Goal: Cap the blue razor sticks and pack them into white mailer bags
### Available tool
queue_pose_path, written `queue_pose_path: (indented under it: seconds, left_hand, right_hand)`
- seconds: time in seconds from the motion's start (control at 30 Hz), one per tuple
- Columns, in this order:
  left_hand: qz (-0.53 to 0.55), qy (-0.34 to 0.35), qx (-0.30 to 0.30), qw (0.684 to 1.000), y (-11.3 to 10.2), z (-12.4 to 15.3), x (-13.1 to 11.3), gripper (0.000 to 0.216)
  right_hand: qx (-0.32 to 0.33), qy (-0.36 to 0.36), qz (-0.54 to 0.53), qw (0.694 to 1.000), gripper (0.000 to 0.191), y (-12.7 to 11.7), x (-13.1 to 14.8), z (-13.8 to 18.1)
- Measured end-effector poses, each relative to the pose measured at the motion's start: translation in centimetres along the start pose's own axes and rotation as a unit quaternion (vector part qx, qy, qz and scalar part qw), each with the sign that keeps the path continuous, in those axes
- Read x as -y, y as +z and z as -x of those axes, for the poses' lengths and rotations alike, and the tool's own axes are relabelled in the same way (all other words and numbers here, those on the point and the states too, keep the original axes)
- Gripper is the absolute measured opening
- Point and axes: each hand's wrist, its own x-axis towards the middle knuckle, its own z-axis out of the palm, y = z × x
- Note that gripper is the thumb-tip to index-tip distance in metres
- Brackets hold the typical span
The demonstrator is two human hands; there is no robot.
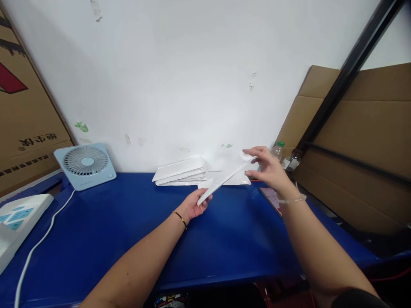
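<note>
My left hand (196,204) is closed on the lower end of a flat white packet (222,179), which looks like an envelope and slants up to the right above the table. At its upper end, my right hand (263,166) has its thumb and fingers apart around a raised white flap. Whether a fingertip touches that flap I cannot tell. Behind my left hand lies a loose stack of similar white packets (181,171) against the wall. Another white piece (240,179) lies flat behind the held packet, partly hidden by it.
On the blue table (128,231), a light blue fan (86,164) stands at left, its white cable running past a white power strip (21,224). To the right are a phone (270,199), a green-capped bottle (278,149), a dark-lidded jar (293,161) and cardboard (359,162).
</note>
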Motion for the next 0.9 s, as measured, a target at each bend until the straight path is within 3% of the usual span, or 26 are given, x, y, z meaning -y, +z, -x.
queue_pose_path:
  seconds: [0.1,0.2,0.27,0.4,0.47,0.63,0.73,0.8,0.9]
  left_hand:
    - [0.020,-0.048,0.025,0.998,-0.1,0.4,-0.7,0.012]
    - [0.054,-0.052,0.090,0.993,-0.1,0.8,-1.1,0.030]
    - [0.060,-0.030,0.106,0.992,-0.2,1.0,-1.3,0.045]
    - [0.043,0.011,0.054,0.998,-0.7,0.7,-1.4,0.047]
    - [0.042,0.034,0.028,0.998,-1.1,0.3,-1.7,0.044]
    - [0.039,0.125,-0.025,0.991,-2.7,-0.4,-3.0,0.037]
    - [0.056,0.163,-0.054,0.984,-3.5,-0.7,-3.7,0.030]
    - [0.071,0.172,-0.066,0.980,-3.8,-0.8,-4.0,0.027]
    - [0.066,0.175,-0.064,0.980,-3.9,-0.9,-4.0,0.026]
  right_hand:
    - [0.037,-0.029,0.047,0.998,0.034,0.3,-0.6,0.8]
    - [0.036,0.056,0.037,0.997,0.031,0.2,-3.1,1.1]
    - [-0.016,0.137,0.034,0.990,0.035,0.0,-5.8,1.3]
    - [-0.117,0.283,-0.012,0.952,0.035,0.3,-12.4,1.6]
    - [-0.108,0.370,0.077,0.920,0.032,0.9,-15.0,1.7]
    - [-0.059,0.413,0.179,0.891,0.032,2.7,-17.9,1.1]
    - [-0.052,0.366,0.263,0.891,0.046,4.7,-16.4,-0.1]
    - [-0.008,0.243,0.335,0.910,0.053,7.0,-14.1,-1.2]
    - [0.121,0.028,0.303,0.945,0.051,11.6,-9.7,-2.8]
